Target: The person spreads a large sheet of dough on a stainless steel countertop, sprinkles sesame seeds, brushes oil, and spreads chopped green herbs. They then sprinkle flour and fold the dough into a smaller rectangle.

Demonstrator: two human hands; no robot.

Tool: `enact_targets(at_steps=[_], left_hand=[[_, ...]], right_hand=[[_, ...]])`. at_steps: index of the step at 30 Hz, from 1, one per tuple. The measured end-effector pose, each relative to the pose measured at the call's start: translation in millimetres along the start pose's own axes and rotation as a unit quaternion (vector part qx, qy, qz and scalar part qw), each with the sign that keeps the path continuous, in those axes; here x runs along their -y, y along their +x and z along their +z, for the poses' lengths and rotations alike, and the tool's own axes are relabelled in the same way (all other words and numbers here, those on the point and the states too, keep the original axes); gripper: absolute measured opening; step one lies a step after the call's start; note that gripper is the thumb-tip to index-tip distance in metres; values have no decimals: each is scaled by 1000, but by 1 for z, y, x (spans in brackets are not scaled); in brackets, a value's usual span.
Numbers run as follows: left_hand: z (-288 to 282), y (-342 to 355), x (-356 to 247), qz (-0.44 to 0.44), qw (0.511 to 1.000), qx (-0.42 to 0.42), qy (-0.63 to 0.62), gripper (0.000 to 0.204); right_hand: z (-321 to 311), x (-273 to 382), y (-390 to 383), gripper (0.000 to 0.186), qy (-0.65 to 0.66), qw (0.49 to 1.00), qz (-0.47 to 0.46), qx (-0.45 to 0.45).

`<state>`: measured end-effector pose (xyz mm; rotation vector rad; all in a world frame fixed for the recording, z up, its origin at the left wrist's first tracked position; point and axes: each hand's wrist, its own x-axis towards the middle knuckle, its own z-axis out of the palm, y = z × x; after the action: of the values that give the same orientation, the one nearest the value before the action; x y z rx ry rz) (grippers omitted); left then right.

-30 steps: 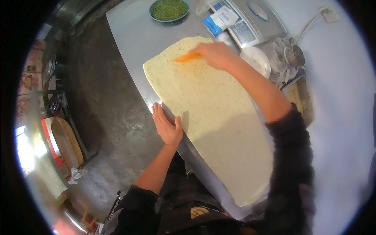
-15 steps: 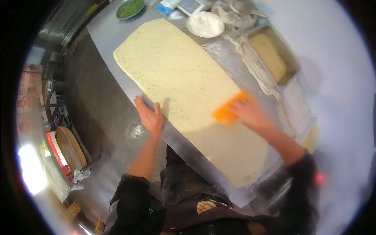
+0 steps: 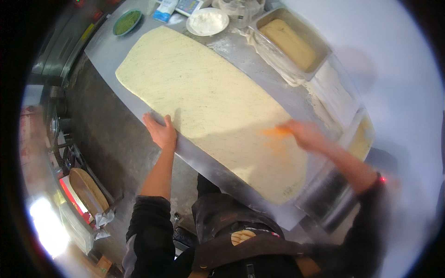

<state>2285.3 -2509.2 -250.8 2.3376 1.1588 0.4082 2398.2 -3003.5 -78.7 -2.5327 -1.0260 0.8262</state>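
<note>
A large sheet of pale rolled dough with dark specks lies along the metal table. My right hand grips an orange dough scraper over the sheet's right part; the scraper is blurred by motion, so I cannot tell whether it touches the dough. At the near left edge of the table, my left hand rests beside the dough with its fingers stretched out and the thumb apart. It holds nothing.
Along the far side stand a bowl of green filling, a blue-and-white packet, a scale and a plate of white flour. A metal tray holds a dough slab. White cloth lies beside it.
The view has shifted, so the table sits further left in it. My right hand has swept the scraper across the dough, now tilted and blurred. My left hand stays at the table edge.
</note>
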Motion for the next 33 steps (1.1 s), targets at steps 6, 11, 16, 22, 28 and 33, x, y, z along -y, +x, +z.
enact_targets(at_steps=[6, 11, 16, 22, 28, 33], left_hand=[[-1, 6, 11, 60, 998, -13, -7, 94], [-8, 8, 9, 29, 999, 30, -22, 107], [-12, 10, 4, 5, 997, 68, -33, 113], [-13, 10, 6, 4, 996, 87, -20, 115], [-14, 7, 4, 8, 997, 70, -32, 116], [-8, 6, 9, 15, 997, 45, -58, 112]], right_hand=[[-110, 67, 292, 57, 353, 930, -55, 87], [-129, 132, 467, 58, 286, 947, -89, 114], [-117, 211, 567, 56, -83, 977, -179, -75], [-93, 262, 618, 56, -157, 951, -238, -119], [-68, 252, 624, 58, -210, 926, -253, -183], [-50, 242, 588, 57, -171, 954, -226, -100]])
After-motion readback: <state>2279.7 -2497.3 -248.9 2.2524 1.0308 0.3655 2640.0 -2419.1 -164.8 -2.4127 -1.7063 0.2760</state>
